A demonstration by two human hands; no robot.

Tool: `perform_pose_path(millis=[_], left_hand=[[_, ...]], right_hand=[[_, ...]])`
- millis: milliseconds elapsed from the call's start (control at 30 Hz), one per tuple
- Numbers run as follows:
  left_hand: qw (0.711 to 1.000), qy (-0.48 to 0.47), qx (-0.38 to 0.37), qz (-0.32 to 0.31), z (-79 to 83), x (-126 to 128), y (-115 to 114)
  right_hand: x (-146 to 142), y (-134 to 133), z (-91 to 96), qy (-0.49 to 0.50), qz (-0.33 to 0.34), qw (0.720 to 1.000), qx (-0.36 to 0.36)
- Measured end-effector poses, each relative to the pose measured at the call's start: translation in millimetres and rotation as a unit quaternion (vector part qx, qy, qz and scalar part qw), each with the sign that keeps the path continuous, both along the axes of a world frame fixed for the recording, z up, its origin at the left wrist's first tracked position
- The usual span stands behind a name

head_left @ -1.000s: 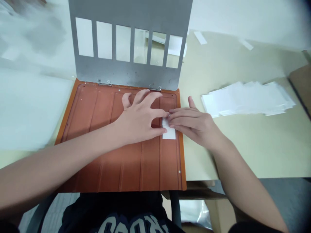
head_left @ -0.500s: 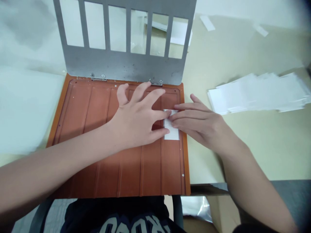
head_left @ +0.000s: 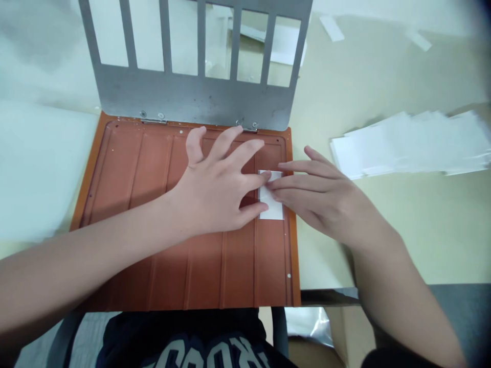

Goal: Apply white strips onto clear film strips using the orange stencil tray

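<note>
Red-brown board (head_left: 199, 276) under raised, slotted metal plate (head_left: 192, 94); left hand (head_left: 215, 189) spread, thumb and index tips on card; right hand (head_left: 330, 199), two fingertips together over it, pinch: cannot tell; white card (head_left: 274, 211) near board's right edge, top edge newly uncovered; probably almost settled.

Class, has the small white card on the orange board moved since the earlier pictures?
No, not visibly: judged against the orange board, the white card keeps its place just right of the same ridge.
</note>
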State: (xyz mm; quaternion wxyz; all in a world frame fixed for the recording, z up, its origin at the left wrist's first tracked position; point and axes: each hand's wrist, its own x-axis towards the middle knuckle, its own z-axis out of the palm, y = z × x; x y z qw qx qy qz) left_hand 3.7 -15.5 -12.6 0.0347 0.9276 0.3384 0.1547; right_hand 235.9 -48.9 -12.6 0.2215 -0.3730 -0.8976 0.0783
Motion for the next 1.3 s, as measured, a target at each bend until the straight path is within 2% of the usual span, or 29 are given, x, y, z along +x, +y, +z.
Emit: perform_pose_path(millis=[400,633,1133,1300], left_hand=[[1.000,0.025,0.003,0.000,0.5,0,-1],[0.999,0.019,-0.034,0.010,5.8,2,-2],[1.000,0.026,0.001,0.002,2.5,1,0],[1.000,0.017,-0.020,0.007,3.4,1,-2]], right_hand=[[-1,1,1.4,-0.013,0.007,1.000,0.009],[-2,-1,4.1,-0.019,0.007,1.000,0.003],[-3,-6,8.5,-0.051,0.039,0.997,0.035],[-4,-6,12.0,-0.058,0.041,0.997,0.031]])
